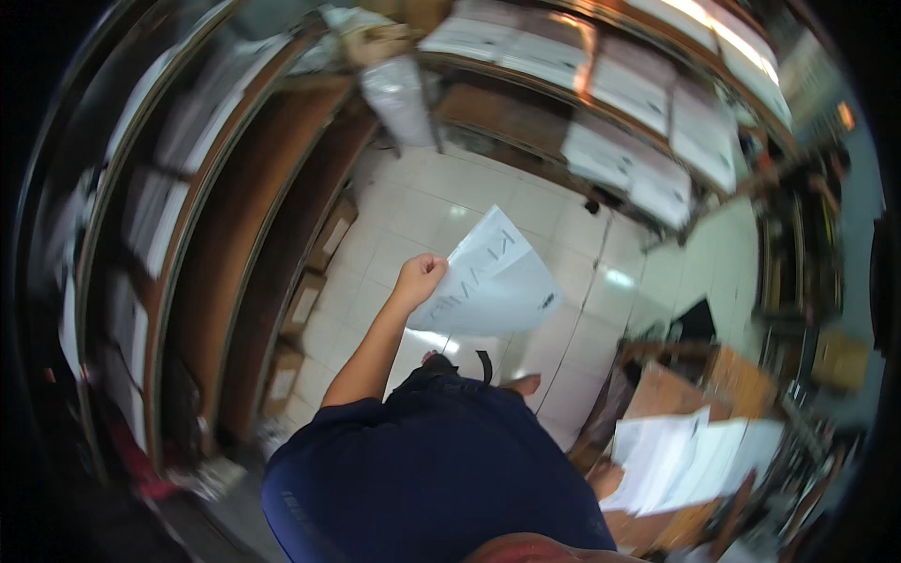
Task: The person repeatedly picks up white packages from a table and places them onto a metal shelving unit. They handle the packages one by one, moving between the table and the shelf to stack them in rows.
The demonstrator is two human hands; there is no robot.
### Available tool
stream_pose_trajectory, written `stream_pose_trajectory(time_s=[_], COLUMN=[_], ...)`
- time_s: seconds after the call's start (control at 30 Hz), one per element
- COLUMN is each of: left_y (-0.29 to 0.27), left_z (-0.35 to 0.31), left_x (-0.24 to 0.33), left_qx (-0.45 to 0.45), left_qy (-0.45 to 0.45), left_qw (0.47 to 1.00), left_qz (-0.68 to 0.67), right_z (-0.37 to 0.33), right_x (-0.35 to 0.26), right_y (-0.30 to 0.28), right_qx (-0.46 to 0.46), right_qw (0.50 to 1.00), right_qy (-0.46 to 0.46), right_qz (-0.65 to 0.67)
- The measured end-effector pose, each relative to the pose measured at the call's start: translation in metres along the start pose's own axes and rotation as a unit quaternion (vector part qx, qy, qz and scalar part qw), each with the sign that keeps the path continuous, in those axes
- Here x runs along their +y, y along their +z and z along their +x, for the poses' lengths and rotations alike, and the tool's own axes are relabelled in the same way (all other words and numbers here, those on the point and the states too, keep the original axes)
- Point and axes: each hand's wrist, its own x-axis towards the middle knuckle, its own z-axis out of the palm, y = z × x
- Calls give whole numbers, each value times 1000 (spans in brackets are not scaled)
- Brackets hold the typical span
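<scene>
My left hand (424,278) is out in front of my body, closed on the left edge of a white sheet (497,281). The sheet hangs over the tiled floor, slightly bowed, with large dark handwriting and a small dark mark near one corner. Low at the right, my right hand (607,480) is beside the near left edge of some fanned-out white sheets (671,464) on a wooden table (668,389). Its fingers are small and blurred, so whether they grip a sheet is unclear.
Brown wooden shelves (235,216) rise along the left, with cartons (302,302) at their foot. Across the back, a rack holds several stacks of white sheets (631,80). A wrapped pale bundle (399,98) stands in the far corner. Tools and clutter (807,422) crowd the right side.
</scene>
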Motion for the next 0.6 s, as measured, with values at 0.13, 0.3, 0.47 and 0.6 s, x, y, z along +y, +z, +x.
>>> stream_pose_trajectory(time_s=[0.13,0.3,0.47,0.6], left_y=[-93,-206,-309,-369], left_z=[-34,-56,-56,-19], left_x=[-81,-137,-157,-151], left_qx=[67,154,220,247], left_qy=[-85,-104,-91,-54], left_qw=[968,935,949,960], left_qz=[-224,-302,-206,-120], right_z=[7,57,135,162], right_x=[-33,-149,-293,-421], right_y=[-5,-17,-10,-29], right_qx=[-38,-26,-5,-50], right_qw=[998,992,966,914], right_qy=[35,57,102,154], right_qz=[-30,109,238,372])
